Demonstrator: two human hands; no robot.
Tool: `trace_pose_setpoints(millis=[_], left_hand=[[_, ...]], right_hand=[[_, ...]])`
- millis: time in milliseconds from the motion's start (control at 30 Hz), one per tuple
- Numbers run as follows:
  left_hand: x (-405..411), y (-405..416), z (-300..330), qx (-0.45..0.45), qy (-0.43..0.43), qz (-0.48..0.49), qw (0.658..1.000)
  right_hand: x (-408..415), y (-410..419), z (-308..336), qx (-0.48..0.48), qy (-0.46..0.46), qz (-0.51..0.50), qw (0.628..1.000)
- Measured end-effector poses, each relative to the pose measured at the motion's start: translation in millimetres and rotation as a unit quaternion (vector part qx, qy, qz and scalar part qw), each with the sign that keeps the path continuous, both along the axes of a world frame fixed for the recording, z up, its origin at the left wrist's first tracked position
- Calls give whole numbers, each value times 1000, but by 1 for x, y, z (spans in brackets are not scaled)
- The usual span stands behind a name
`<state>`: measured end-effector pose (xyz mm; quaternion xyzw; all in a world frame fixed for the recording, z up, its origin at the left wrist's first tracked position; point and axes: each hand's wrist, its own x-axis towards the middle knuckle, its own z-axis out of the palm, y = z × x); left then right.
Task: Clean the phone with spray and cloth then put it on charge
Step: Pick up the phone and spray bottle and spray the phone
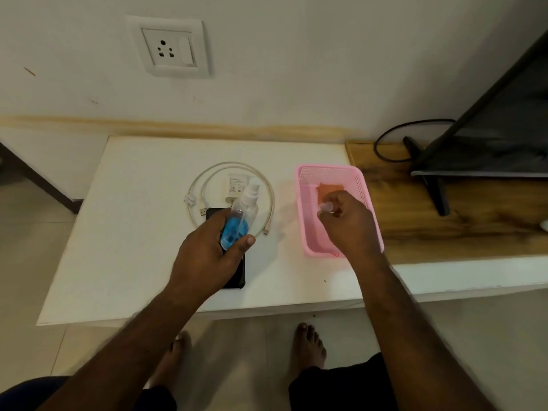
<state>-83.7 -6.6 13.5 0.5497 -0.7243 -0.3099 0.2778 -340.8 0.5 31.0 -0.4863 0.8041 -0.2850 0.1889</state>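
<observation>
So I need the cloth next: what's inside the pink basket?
An orange cloth lies in the pink basket. The right hand, pinching a clear cap, covers part of the floor.

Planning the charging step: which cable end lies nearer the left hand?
The USB plug, just beside the left hand at the phone's top; the small plug lies farther right.

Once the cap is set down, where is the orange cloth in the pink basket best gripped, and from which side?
Probably from straight above. The orange cloth lies flat on the floor of the pink basket, near its far wall, and the mesh walls block any sideways approach. Pinch its near edge with the fingers and lift. The right hand hovers over the basket, pinching the clear cap.
</observation>
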Motion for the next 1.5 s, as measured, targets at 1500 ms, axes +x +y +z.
trace_pose_setpoints(millis=[1500], left_hand=[[-8, 7, 8, 14, 114, -2, 993]], right_hand=[[115, 13, 15, -151, -322, 125, 926]])
